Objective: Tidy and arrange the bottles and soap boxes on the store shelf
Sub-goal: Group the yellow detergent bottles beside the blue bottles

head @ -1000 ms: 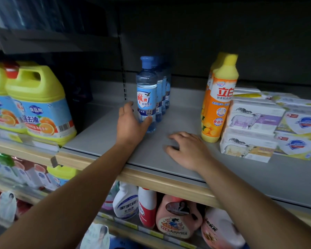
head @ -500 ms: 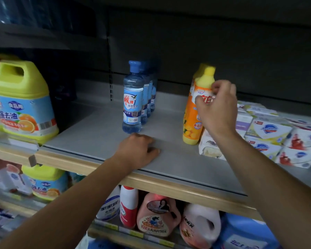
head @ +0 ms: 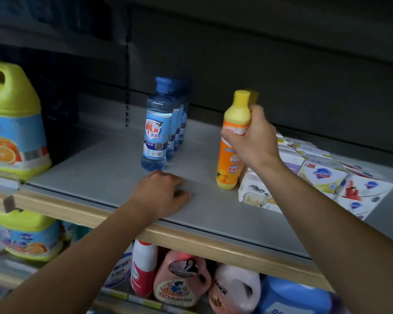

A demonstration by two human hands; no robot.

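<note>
- shelf (head: 104, 173): smooth matt grey board, wood-look front edge (head: 191, 240).
- blue bottles (head: 156, 130): clear glossy plastic with glossy labels.
- orange bottle (head: 228, 168): opaque smooth plastic with a yellow plastic cap.
- soap boxes (head: 322, 177): printed card with a slight sheen.
- yellow jug (head: 11, 123): glossy plastic.

The blue bottle (head: 156, 130) label reads 雕牌 全效加浓; a white jug (head: 235, 288) below shows "EKK".

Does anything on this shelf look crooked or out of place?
Yes. The soap boxes on the right sit skewed to the shelf edge. The orange bottle, gripped by the right hand, leans slightly. The blue bottles stand in a straight row.
</note>
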